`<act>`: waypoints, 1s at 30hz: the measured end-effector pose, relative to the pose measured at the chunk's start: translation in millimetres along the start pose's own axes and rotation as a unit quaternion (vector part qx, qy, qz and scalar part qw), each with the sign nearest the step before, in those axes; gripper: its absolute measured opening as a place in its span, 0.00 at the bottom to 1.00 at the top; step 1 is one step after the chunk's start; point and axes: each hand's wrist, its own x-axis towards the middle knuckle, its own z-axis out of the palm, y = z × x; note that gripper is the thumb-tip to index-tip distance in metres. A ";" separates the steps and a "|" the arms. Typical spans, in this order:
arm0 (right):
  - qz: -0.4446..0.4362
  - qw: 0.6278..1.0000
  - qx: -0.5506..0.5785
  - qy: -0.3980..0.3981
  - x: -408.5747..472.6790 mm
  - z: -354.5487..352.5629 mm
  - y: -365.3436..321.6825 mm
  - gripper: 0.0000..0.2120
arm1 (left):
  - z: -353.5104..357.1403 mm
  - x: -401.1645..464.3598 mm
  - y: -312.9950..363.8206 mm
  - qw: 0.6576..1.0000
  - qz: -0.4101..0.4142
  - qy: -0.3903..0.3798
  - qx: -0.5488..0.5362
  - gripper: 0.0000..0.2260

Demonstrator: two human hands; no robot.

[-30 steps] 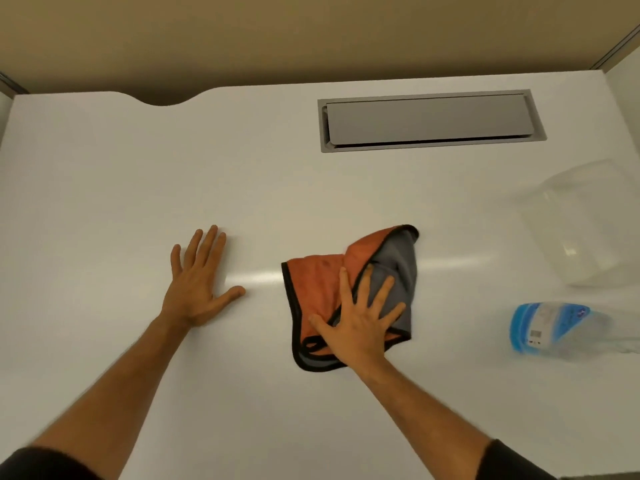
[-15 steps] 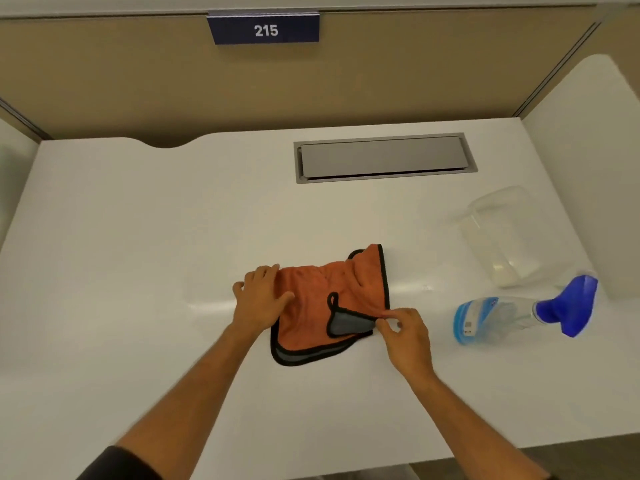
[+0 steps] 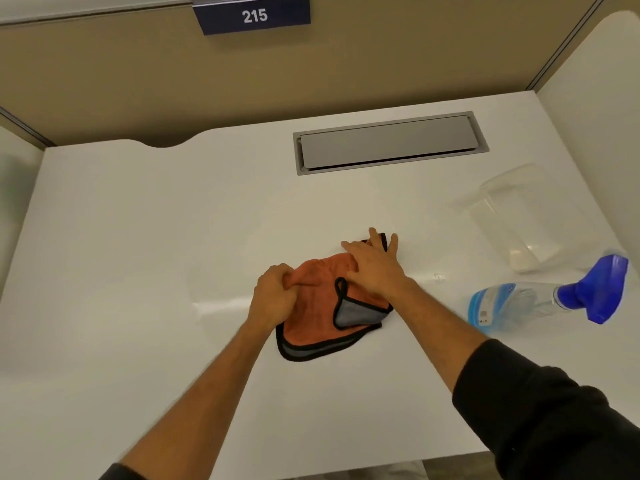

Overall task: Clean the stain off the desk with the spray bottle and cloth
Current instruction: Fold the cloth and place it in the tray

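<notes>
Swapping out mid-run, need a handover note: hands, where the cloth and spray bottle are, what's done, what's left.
Left hand: fingers curled, gripping the left edge of the orange cloth.
Right hand: open, flat on the cloth's far right part, pressing it down.
Cloth lies bunched mid-desk, one corner folded over showing its grey side.
Spray bottle lies on its side to the right, blue trigger head pointing right, untouched by either hand. A clear plastic container sits behind it.
Done: no stain visible on the bare desk; what is under the cloth is hidden.
Left: lift the cloth, check beneath, re-spray and wipe if needed.
</notes>
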 end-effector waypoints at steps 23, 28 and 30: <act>0.029 0.952 0.305 -0.026 -95.1 -98.1 -12.8 0.07 | -169.6 -79.8 172.7 0.956 0.280 0.069 -0.055 0.19; 0.085 0.937 0.337 -0.025 -115.6 -106.6 -10.2 0.16 | -187.4 -76.2 196.1 0.946 0.298 0.115 -0.050 0.19; 0.120 0.904 0.404 -0.062 -123.7 -113.8 -10.7 0.19 | -187.0 -74.6 204.8 0.939 0.317 0.120 -0.054 0.23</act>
